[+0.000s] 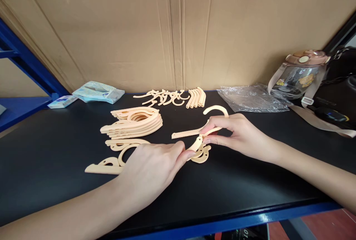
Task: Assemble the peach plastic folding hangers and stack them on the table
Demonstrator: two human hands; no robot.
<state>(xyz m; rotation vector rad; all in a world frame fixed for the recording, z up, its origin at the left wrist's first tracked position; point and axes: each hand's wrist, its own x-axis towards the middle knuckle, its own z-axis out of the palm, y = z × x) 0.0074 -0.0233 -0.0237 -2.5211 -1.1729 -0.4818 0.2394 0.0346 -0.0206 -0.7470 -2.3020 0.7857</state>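
Observation:
My left hand [158, 162] is closed on a cream folding-hanger arm [196, 143], whose end with a hole pokes out past the thumb. A cream piece with a curved cutout [102, 168] shows on the other side of this hand; whether it is the same arm is hidden. Between thumb and fingers, my right hand [241, 132] pinches a cream hanger hook [218, 108], its lower end meeting the arm's end. Another straight arm [186, 133] lies behind the fingertips. Below them are small curved pieces with holes [204, 156], partly covered.
A stack of hanger arms [136, 125] lies left of centre. Farther back are loose hooks [164, 97] and a row of short curved pieces [196, 97]. Tissue packs [97, 92], a clear plastic bag [250, 97] and a strapped bottle [297, 76] stand along the cardboard wall.

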